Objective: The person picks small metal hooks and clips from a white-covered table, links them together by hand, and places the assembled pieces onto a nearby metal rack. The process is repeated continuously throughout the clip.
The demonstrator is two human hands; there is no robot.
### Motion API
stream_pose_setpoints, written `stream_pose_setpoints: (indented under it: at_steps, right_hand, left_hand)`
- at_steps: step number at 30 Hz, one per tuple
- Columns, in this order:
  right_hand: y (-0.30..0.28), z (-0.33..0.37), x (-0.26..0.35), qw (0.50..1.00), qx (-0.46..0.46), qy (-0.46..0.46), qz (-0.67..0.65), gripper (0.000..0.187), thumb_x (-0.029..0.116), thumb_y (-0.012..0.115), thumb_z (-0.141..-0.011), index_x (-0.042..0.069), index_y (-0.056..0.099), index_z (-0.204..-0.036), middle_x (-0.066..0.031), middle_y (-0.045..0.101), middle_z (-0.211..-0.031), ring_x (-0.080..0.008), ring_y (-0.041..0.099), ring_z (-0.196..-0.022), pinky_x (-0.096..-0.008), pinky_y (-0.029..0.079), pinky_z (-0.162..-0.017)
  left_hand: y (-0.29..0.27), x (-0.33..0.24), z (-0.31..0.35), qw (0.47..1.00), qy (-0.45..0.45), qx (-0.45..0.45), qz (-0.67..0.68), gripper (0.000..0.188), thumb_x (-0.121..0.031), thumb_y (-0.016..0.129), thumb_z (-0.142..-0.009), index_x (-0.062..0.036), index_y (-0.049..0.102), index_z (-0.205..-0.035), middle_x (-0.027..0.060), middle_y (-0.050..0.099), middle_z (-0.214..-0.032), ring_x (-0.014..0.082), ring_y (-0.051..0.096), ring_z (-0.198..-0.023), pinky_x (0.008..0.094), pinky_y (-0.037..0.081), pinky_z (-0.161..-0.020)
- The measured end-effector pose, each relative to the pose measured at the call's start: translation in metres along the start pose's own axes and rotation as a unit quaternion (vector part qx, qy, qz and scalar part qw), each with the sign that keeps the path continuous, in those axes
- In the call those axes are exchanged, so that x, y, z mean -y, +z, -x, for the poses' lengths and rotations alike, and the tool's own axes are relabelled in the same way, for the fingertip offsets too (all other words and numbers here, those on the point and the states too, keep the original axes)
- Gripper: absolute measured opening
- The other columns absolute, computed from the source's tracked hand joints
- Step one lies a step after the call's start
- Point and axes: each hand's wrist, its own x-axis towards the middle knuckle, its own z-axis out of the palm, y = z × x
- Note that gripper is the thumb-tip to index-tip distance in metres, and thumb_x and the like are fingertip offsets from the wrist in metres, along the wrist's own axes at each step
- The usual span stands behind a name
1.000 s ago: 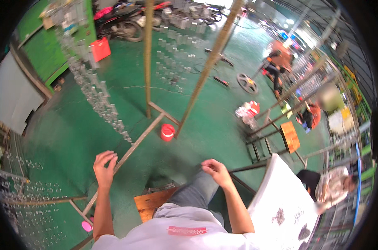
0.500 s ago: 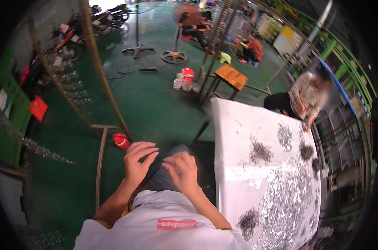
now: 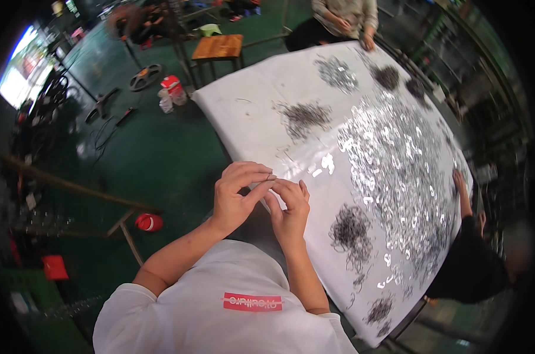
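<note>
My left hand [image 3: 239, 190] is raised at the table's near left edge, thumb and fingertips pinched together. Close against it, my right hand [image 3: 290, 211] has its fingers bent and its thumb drawn in toward them. The fingertips of both hands meet around something dark and tiny, too small to name. Beyond them spreads the white-covered table [image 3: 244, 112], with a wide heap of small shiny metal pieces [image 3: 397, 171]. Piles of thin dark curved pieces lie around it, one dark pile [image 3: 351, 230] to the right of my right hand and another dark pile [image 3: 303, 118] farther off.
One person [image 3: 347, 17] is at the table's far side, a hand on its edge. Another person in black [image 3: 474, 259] reaches in from the right. A wooden stool [image 3: 218, 47] stands past the far left corner. On the green floor are a red container [image 3: 149, 222] and a fan base [image 3: 145, 77].
My view has swung right, toward the table. My hands, apart over my lap before, have come together at the table's edge, fingertips meeting. The second person at the right has come into view.
</note>
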Motion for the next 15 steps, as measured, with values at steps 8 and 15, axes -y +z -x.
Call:
stream_pose_setpoints:
  at_steps: [8,15]
  right_hand:
    - [-0.019,0.007,-0.042,0.989,-0.124,0.069,0.031,0.013,0.007,0.068,-0.080,0.009,0.065,-0.093,-0.0026,0.067,-0.097,-0.0214,0.062,-0.093,-0.0511,0.028,-0.106]
    - [-0.025,-0.020,-0.069,0.981,-0.150,0.104,0.065,0.012,0.002,0.067,-0.080,0.008,0.067,-0.090,-0.0019,0.069,-0.092,-0.0176,0.063,-0.089,-0.0450,0.029,-0.107]
  left_hand:
    - [0.063,0.012,-0.020,0.991,0.010,0.110,0.075,0.015,-0.006,0.074,-0.072,-0.0063,0.071,-0.087,0.0053,0.070,-0.094,0.0220,0.063,-0.091,0.0343,0.044,-0.086]
    - [0.075,0.050,-0.057,0.986,0.048,0.160,0.000,0.025,-0.006,0.071,-0.074,-0.0062,0.068,-0.099,0.0087,0.067,-0.102,0.0276,0.061,-0.095,0.0385,0.042,-0.088]
